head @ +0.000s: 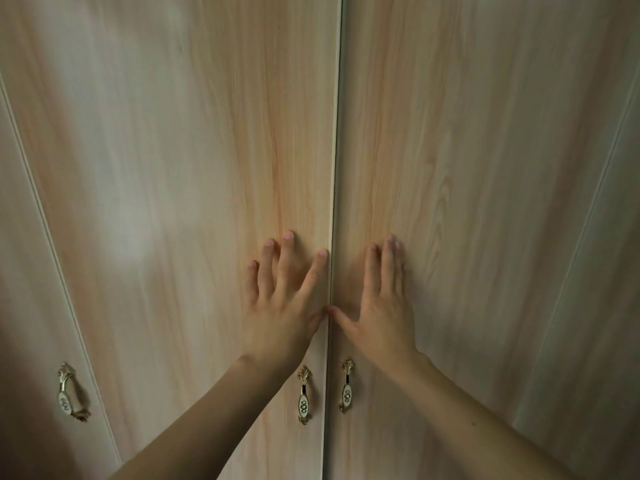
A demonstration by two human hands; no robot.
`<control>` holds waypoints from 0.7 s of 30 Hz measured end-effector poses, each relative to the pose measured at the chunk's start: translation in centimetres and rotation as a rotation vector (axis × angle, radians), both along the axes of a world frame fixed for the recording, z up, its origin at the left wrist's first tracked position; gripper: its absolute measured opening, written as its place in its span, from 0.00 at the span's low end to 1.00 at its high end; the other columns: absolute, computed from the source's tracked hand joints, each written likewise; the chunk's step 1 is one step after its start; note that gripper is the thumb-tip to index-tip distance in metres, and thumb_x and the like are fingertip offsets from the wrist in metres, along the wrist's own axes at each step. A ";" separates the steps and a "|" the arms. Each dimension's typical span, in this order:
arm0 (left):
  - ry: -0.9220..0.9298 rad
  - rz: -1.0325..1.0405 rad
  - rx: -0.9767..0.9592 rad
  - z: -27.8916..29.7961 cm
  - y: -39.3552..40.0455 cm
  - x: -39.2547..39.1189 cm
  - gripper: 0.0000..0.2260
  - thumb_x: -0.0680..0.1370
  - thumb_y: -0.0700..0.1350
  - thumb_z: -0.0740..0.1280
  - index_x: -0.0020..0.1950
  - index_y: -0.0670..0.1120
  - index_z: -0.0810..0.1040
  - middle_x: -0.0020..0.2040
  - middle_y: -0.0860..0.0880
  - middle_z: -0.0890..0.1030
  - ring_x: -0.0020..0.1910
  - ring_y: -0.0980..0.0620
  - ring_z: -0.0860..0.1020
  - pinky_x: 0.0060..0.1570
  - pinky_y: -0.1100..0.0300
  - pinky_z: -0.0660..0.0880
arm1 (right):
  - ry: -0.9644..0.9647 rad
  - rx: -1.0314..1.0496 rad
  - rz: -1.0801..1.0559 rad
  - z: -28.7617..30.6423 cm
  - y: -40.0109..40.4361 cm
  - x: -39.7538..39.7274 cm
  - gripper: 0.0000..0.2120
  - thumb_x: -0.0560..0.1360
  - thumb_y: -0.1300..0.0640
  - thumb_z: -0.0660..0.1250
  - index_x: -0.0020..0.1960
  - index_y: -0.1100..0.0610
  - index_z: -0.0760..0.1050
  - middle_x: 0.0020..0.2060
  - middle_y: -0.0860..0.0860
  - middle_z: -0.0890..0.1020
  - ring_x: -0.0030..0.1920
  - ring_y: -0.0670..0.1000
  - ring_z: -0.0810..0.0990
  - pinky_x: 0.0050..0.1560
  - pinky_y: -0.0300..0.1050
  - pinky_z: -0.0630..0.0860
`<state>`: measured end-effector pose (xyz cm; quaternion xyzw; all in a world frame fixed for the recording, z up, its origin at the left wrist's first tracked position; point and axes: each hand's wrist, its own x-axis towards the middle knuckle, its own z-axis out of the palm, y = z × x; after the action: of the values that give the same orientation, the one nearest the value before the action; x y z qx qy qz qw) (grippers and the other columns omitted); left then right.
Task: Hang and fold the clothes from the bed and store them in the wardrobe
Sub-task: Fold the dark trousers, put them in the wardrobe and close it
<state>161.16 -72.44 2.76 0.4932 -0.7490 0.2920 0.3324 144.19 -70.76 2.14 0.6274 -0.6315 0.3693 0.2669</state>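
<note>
Wardrobe doors point(194, 168), rigid wood panels, fill the view; left hand point(280, 306) and right hand point(381, 306) press flat, fingers spread, beside the seam. Ornate handles point(304, 394) below seem the better hold.

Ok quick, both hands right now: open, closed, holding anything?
Left hand: open, fingers spread flat against the left wardrobe door, holding nothing.
Right hand: open, fingers straight, flat against the right wardrobe door, holding nothing.
</note>
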 end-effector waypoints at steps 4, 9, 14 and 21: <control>-0.005 0.024 0.012 -0.2 -1.1 -0.5 0.45 0.70 0.65 0.71 0.81 0.55 0.53 0.81 0.38 0.47 0.79 0.33 0.50 0.71 0.33 0.59 | 0.032 -0.017 -0.044 -0.6 -0.8 0.0 0.54 0.70 0.33 0.67 0.79 0.65 0.46 0.79 0.64 0.44 0.79 0.62 0.41 0.76 0.66 0.55; -0.002 0.038 -0.005 -0.3 -2.4 -0.9 0.48 0.68 0.63 0.75 0.81 0.55 0.52 0.81 0.38 0.47 0.78 0.32 0.50 0.71 0.32 0.58 | 0.032 -0.039 -0.057 -1.1 -1.5 0.0 0.52 0.73 0.32 0.62 0.79 0.65 0.44 0.79 0.64 0.42 0.79 0.63 0.41 0.76 0.67 0.53; -0.003 0.033 -0.065 -0.8 -3.0 -0.9 0.45 0.70 0.64 0.72 0.81 0.54 0.53 0.81 0.37 0.49 0.78 0.32 0.52 0.70 0.32 0.60 | 0.048 -0.063 -0.067 -1.6 -2.3 -0.1 0.49 0.75 0.35 0.60 0.79 0.65 0.43 0.79 0.64 0.42 0.79 0.64 0.41 0.75 0.68 0.51; 0.000 0.021 -0.072 -1.0 -3.4 -0.9 0.45 0.70 0.65 0.71 0.81 0.55 0.52 0.81 0.38 0.49 0.78 0.32 0.51 0.71 0.32 0.59 | 0.059 -0.075 -0.090 -1.8 -3.0 -0.2 0.51 0.74 0.35 0.64 0.79 0.66 0.44 0.79 0.65 0.44 0.79 0.64 0.43 0.75 0.69 0.51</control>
<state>160.30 -75.79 1.79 0.4887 -0.7327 0.3222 0.3471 143.95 -73.71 0.29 0.5987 -0.6365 0.3616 0.3250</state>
